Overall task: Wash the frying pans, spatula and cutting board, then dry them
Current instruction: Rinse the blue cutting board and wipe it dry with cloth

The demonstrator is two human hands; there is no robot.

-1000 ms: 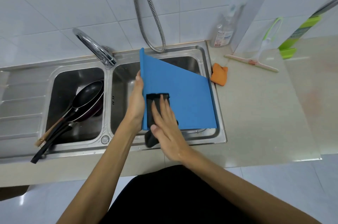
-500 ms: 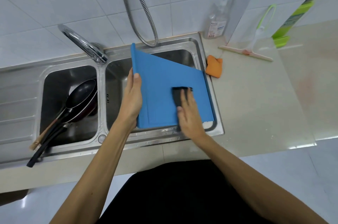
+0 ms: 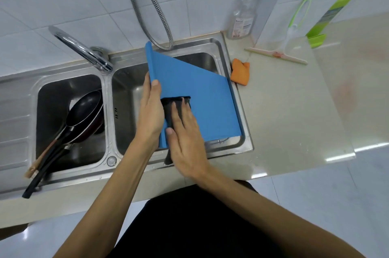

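Observation:
A blue cutting board (image 3: 202, 93) stands tilted over the right sink basin (image 3: 130, 110), its lower edge near the basin's front rim. My left hand (image 3: 150, 114) grips the board's left edge. My right hand (image 3: 185, 137) presses a black cloth (image 3: 174, 104) flat against the board's lower left face; the cloth hangs below the board's edge. Two black frying pans (image 3: 84, 112) are stacked in the left basin (image 3: 50, 97), with their handles and a wooden spatula handle (image 3: 36, 165) sticking out over the front rim.
A chrome faucet (image 3: 84, 51) arches over the divider and a metal hose (image 3: 151, 11) hangs down the tiled wall. On the counter to the right lie an orange cloth (image 3: 240, 71), a soap bottle (image 3: 242, 19) and a squeegee (image 3: 277, 54).
My right hand slid the black cloth from the board's left side to its right, then back to the lower left next to my left hand. The board stayed held over the right basin.

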